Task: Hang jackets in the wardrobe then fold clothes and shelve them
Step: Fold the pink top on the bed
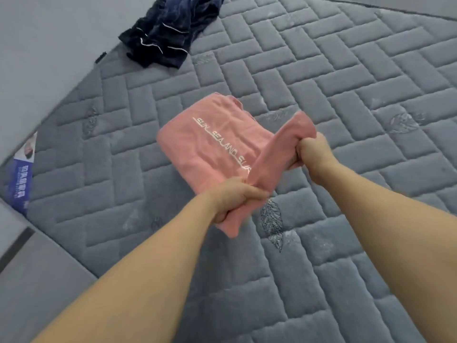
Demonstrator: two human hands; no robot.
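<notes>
A pink T-shirt (210, 139) with white lettering lies partly folded on the grey quilted mattress (346, 90). My left hand (235, 196) grips the shirt's near edge, with a bit of pink cloth hanging below the fist. My right hand (311, 152) grips the shirt's right edge. Between the two hands the near-right part of the shirt is lifted off the mattress and turned over toward the lettering. The far half of the shirt rests flat.
A dark navy garment (165, 38) with thin white piping lies crumpled at the mattress's far left edge. A blue and white label (22, 179) hangs at the left corner. Grey floor (37, 45) runs along the left side.
</notes>
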